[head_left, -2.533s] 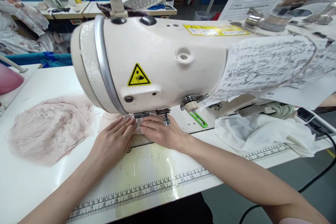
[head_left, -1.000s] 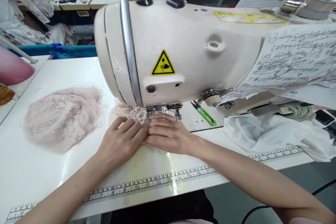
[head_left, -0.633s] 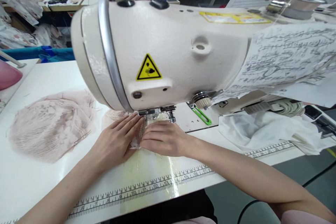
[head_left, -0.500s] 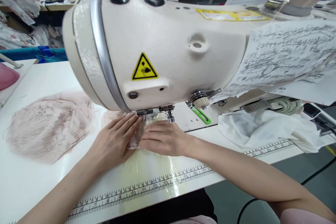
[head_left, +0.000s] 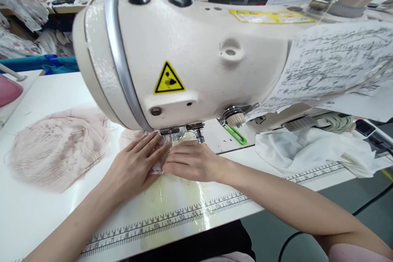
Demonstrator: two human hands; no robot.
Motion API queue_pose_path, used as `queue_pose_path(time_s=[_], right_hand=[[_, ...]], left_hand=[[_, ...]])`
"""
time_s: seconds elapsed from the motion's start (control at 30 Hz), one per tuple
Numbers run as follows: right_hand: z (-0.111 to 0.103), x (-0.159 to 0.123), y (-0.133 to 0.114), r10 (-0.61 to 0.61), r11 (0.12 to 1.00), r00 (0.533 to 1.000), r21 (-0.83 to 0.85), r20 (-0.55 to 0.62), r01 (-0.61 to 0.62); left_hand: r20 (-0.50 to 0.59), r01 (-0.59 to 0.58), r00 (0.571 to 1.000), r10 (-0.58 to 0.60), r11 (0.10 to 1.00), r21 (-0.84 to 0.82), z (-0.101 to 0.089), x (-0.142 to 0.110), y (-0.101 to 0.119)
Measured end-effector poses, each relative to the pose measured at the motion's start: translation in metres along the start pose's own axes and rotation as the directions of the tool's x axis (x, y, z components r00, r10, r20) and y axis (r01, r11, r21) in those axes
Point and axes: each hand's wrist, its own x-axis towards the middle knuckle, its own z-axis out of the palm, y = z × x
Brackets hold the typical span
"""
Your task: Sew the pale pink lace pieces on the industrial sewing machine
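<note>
a: head view. how far is the work judged to be?

b: a small lace piece (head_left: 159, 159) is pressed flat on the table (head_left: 46, 208) in front of the presser foot (head_left: 172, 132). the left hand (head_left: 135, 168) is laid on it with fingers stretched out, nothing gripped. the right hand (head_left: 190, 161) is laid beside it, fingers loosely curled, touching the lace edge. the two hands meet over the piece. part of the lace is seen past the foot on the left, so some of it is judged fed through; how much seam is left cannot be told, as the needle is hidden by the machine head (head_left: 184, 57).

a: and edges, room?

b: a lace pile (head_left: 55, 147) is lying well apart to the left. green snips (head_left: 235, 134) and white cloth (head_left: 307, 149) are lying to the right. the table edge with its ruler strip (head_left: 172, 217) is near the wrists. little room is left above the fingers, under the head.
</note>
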Motion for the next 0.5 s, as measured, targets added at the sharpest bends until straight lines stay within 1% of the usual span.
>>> queue_pose_path(time_s=[0.07, 0.2, 0.33, 0.5], right_hand=[[0.0004, -0.0003, -0.0005, -0.004, 1.0, 1.0, 0.01, -0.013, 0.004], [-0.0003, 0.0, -0.0005, -0.013, 1.0, 1.0, -0.005, 0.008, 0.013], [-0.0025, 0.0013, 0.0006, -0.035, 0.999, 0.999, -0.017, -0.031, 0.035], [-0.0035, 0.0013, 0.0008, -0.032, 0.999, 0.999, -0.02, -0.024, 0.031]], left_hand=[[-0.01, -0.008, 1.0, 0.008, 1.0, 0.024, 0.0002, 0.0002, 0.0012], [-0.013, -0.011, 1.0, 0.011, 1.0, 0.015, 0.0006, -0.0002, 0.0023], [0.005, 0.022, 1.0, -0.022, 1.0, -0.017, 0.0009, -0.0011, 0.0024], [0.002, 0.008, 1.0, -0.008, 0.999, 0.036, -0.0004, 0.0005, 0.0038]])
